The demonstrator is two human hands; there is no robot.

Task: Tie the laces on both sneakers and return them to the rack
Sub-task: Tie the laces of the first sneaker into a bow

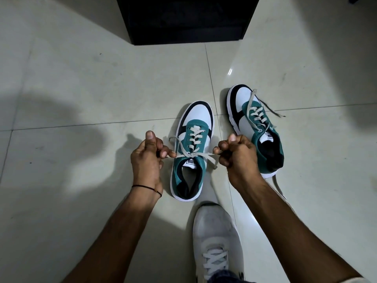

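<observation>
The rack (187, 19) sits well beyond the near sneaker (190, 152); the far sneaker (257, 127), to its right, is loose-laced. Your left hand (146, 160) and right hand (238, 154) each grip a lace end, snugging what looks like the first knot. Next, probably loops.

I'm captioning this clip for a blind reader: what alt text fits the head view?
Two hands pull the laces of a teal-and-white sneaker tight on a pale tiled floor, the left hand and right hand each gripping one lace end. A second sneaker sits to its right, laces loose. A dark cabinet stands beyond.
</observation>
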